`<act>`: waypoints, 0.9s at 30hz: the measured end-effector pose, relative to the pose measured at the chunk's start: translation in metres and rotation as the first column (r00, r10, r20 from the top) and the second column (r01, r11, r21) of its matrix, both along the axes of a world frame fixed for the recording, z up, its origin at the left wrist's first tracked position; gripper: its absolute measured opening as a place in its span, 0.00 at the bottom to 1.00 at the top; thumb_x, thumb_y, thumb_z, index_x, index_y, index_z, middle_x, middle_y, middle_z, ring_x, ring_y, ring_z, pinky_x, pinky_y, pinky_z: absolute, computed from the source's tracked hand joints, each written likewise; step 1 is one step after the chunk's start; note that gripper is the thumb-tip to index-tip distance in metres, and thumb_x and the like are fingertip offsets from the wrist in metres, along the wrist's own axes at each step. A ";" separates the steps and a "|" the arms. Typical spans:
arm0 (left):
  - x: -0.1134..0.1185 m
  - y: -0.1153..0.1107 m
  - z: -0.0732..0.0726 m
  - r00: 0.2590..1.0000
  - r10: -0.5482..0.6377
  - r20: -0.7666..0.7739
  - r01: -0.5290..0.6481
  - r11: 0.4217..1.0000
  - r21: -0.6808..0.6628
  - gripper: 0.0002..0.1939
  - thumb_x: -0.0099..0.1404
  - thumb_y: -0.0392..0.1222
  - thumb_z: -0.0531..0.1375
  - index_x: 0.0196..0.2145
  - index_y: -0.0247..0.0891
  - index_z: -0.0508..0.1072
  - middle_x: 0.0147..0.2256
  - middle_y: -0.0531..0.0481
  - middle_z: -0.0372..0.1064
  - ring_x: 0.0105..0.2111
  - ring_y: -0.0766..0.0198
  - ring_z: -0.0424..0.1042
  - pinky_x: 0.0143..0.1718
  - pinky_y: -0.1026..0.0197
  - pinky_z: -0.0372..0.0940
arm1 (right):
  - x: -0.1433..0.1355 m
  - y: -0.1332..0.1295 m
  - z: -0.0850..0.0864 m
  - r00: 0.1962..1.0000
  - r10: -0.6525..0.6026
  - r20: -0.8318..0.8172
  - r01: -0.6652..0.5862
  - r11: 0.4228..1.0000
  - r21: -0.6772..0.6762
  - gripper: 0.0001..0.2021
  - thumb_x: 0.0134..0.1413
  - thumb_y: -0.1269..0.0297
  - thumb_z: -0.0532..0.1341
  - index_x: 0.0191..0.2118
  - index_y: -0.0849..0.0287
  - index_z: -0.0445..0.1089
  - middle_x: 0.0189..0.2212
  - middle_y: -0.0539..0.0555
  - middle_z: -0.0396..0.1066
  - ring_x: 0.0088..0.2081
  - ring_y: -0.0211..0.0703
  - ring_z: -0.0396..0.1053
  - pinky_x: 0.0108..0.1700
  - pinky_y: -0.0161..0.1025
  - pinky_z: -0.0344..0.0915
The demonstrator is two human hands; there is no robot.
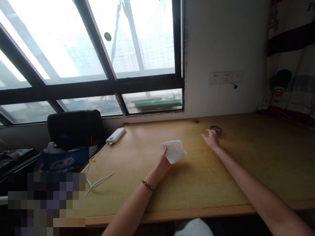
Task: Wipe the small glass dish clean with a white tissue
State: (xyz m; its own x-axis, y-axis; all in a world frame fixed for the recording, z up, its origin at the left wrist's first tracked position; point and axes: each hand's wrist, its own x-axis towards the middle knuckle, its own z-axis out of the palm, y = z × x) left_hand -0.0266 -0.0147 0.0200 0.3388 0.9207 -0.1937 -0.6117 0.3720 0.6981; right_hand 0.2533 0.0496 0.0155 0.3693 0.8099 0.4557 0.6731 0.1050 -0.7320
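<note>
My left hand (164,162) is closed on a white tissue (174,151), thumb on top, held over the middle of the wooden table (137,186). The tissue looks folded and a little crumpled. Farther right and deeper on the table, my right hand (212,139) has its thumb and fingers apart with nothing between them. Just behind its fingers lies a dark ring-shaped item (218,128), like a bracelet or chain. The hand partly covers it, and I cannot tell whether they touch.
A white power bank (116,135) with a white cable (100,181) lies along the table's left edge. Beyond that edge stand a black chair (75,126) and a blue bag (62,160). A window and a wall with sockets (220,77) border the back; a curtain (291,65) hangs at right.
</note>
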 end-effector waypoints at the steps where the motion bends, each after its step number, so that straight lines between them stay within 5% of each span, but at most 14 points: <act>1: 0.001 0.000 0.000 1.000 0.005 0.010 -0.005 1.000 -0.007 0.19 0.60 0.52 0.48 0.40 0.34 0.66 0.40 0.44 0.67 0.41 0.56 0.66 0.43 0.55 0.60 | -0.027 -0.012 0.003 0.979 0.135 -0.153 -0.143 0.989 -0.042 0.18 0.39 0.57 0.59 0.38 0.61 0.63 0.39 0.60 0.64 0.35 0.45 0.65 0.38 0.43 0.61; 3: 0.005 -0.002 0.001 0.999 0.012 0.051 -0.013 1.000 0.013 0.19 0.60 0.51 0.49 0.43 0.36 0.65 0.42 0.45 0.66 0.41 0.57 0.66 0.42 0.55 0.60 | -0.079 -0.039 0.005 0.801 0.316 -0.508 -0.421 0.901 -0.103 0.21 0.40 0.52 0.58 0.40 0.60 0.61 0.38 0.58 0.66 0.34 0.43 0.67 0.35 0.40 0.63; 5: 0.009 -0.005 0.003 0.996 0.032 0.082 -0.041 0.993 0.110 0.20 0.59 0.51 0.50 0.48 0.41 0.61 0.44 0.47 0.64 0.41 0.58 0.65 0.42 0.56 0.61 | -0.119 -0.063 0.002 0.575 0.297 -0.763 -0.550 0.830 -0.092 0.24 0.39 0.52 0.59 0.43 0.57 0.57 0.39 0.56 0.66 0.33 0.41 0.67 0.33 0.39 0.64; 7: 0.012 -0.009 0.007 0.995 0.053 0.082 -0.068 0.980 0.189 0.23 0.58 0.51 0.52 0.51 0.45 0.57 0.46 0.48 0.63 0.42 0.59 0.65 0.41 0.57 0.61 | -0.142 -0.077 -0.003 0.404 0.291 -0.867 -0.623 0.782 -0.028 0.23 0.36 0.55 0.62 0.40 0.57 0.58 0.37 0.54 0.67 0.32 0.41 0.68 0.32 0.38 0.64; 9: 0.013 -0.014 0.012 0.997 0.072 0.038 -0.079 0.971 0.226 0.25 0.57 0.50 0.54 0.52 0.46 0.56 0.46 0.48 0.63 0.42 0.59 0.65 0.41 0.59 0.61 | -0.145 -0.080 -0.008 0.317 0.291 -0.903 -0.616 0.787 0.037 0.22 0.32 0.60 0.64 0.38 0.57 0.59 0.34 0.53 0.68 0.32 0.41 0.68 0.32 0.37 0.64; 13: 0.006 -0.016 0.021 0.969 0.187 -0.159 -0.121 0.927 0.356 0.26 0.51 0.42 0.60 0.48 0.41 0.62 0.43 0.47 0.66 0.39 0.60 0.66 0.38 0.62 0.60 | -0.120 -0.067 -0.014 0.365 0.264 -0.893 -0.487 0.871 0.058 0.23 0.29 0.66 0.64 0.37 0.57 0.58 0.30 0.51 0.69 0.31 0.41 0.68 0.31 0.36 0.64; 17: -0.002 -0.009 0.021 0.896 0.255 -0.362 -0.085 0.901 0.425 0.23 0.45 0.38 0.64 0.41 0.37 0.68 0.36 0.46 0.69 0.32 0.61 0.68 0.32 0.64 0.61 | -0.098 -0.060 -0.007 0.451 0.326 -0.831 -0.481 0.873 0.082 0.22 0.30 0.67 0.63 0.38 0.58 0.60 0.29 0.51 0.70 0.30 0.41 0.68 0.31 0.36 0.63; 22: 0.000 -0.006 0.009 0.859 0.094 -0.503 0.092 0.939 0.332 0.14 0.45 0.40 0.63 0.31 0.32 0.73 0.28 0.46 0.71 0.25 0.62 0.67 0.26 0.65 0.60 | -0.096 -0.066 0.006 0.356 0.366 -0.860 -0.542 0.830 0.129 0.20 0.31 0.65 0.65 0.36 0.58 0.63 0.31 0.52 0.72 0.32 0.42 0.69 0.34 0.37 0.63; 27: 0.000 -0.006 0.000 0.873 0.138 -0.467 0.019 0.948 0.316 0.15 0.46 0.44 0.63 0.30 0.30 0.73 0.26 0.46 0.70 0.23 0.64 0.66 0.24 0.66 0.58 | -0.101 -0.074 0.007 0.251 0.411 -0.877 -0.712 0.691 0.120 0.16 0.33 0.61 0.65 0.33 0.62 0.69 0.30 0.54 0.72 0.31 0.45 0.69 0.37 0.41 0.64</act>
